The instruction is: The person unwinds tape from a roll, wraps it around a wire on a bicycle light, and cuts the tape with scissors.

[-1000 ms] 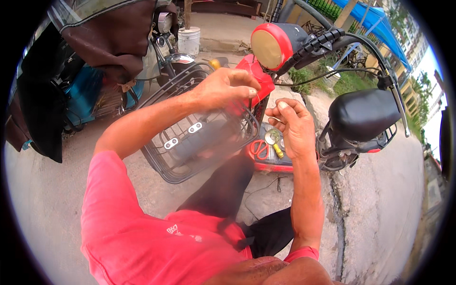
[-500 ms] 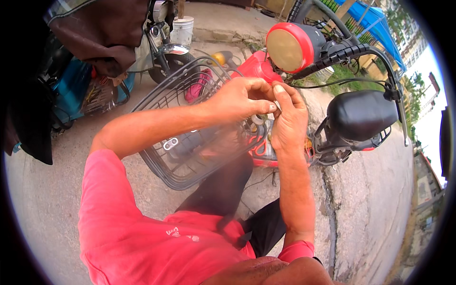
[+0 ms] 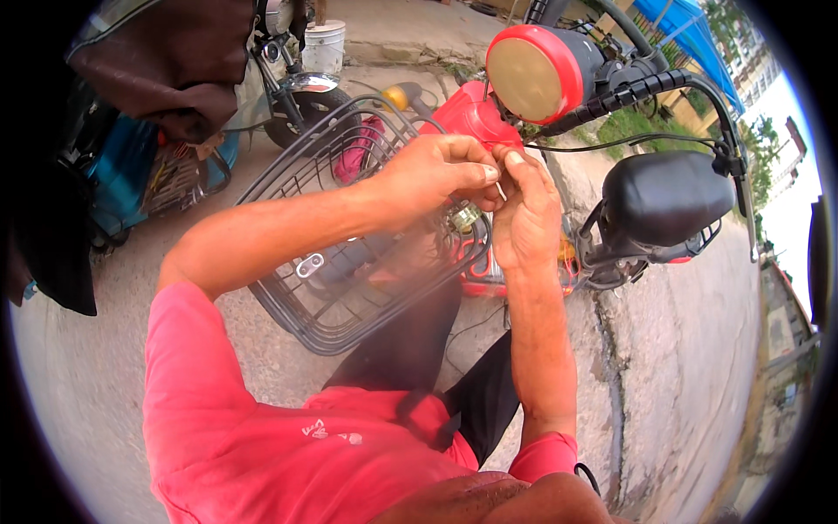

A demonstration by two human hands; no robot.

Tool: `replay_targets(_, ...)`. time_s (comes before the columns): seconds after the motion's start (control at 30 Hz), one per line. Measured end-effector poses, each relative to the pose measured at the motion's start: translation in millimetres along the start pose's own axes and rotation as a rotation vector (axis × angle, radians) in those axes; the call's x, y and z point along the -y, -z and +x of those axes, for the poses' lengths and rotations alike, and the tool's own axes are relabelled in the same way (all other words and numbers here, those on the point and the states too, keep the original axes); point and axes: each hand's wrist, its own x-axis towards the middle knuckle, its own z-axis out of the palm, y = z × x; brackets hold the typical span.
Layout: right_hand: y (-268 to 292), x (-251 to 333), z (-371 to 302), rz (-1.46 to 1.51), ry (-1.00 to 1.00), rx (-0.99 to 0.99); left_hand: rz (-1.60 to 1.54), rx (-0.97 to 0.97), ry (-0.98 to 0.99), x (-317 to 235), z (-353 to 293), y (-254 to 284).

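Note:
My left hand (image 3: 436, 177) and my right hand (image 3: 529, 214) meet at the fingertips above a black wire basket (image 3: 327, 339). Both are closed in a pinch. A thin pale thing seems to show between them, too small to name. Just below the left fingers is a shiny brass-coloured metal piece (image 3: 464, 216); whether it is held cannot be told. Behind the hands stands red bodywork (image 3: 471, 113) of a scooter, with a round red-rimmed headlight (image 3: 534, 77) beside it. Inside the basket lie a pink cloth-like bundle (image 3: 358, 153) and a dark item with a silver end (image 3: 310, 265).
To the right are a black rear-view mirror (image 3: 668, 199) and the curved black handlebar (image 3: 724, 113). A yellow and grey power tool (image 3: 403, 94) rests beyond the basket. At the left stands a blue three-wheeled vehicle (image 3: 127, 175), with a white bucket (image 3: 324, 47) behind it.
Both hands have shifted slightly left and stay pinched together. The brass-coloured piece below the left fingers shows more clearly. The view has tilted a little.

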Motion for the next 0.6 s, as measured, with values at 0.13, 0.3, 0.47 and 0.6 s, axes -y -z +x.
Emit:
replay_targets(0.13, 11.5, -10.6, 9.9, 0.036, -0.011, -0.014, -0.052, 0.035, 0.074, -7.8, -1.1, 5.9)
replay_targets(0.3, 10.7, -8.3, 13.2, -0.114, 0.021, -0.109, 0.095, 0.050, 0.153, -19.7, 8.8, 31.8)
replay_targets(0.47, 9.1, -22.9, 20.4, -0.592, 0.333, -0.084, 0.453, -0.077, 0.213, -37.7, 21.4, 53.2)
replay_targets(0.6, 4.8, -26.3, 29.6, -1.015, 0.489, -0.087, 0.605, -0.112, 0.207, -46.3, 34.4, 63.9)
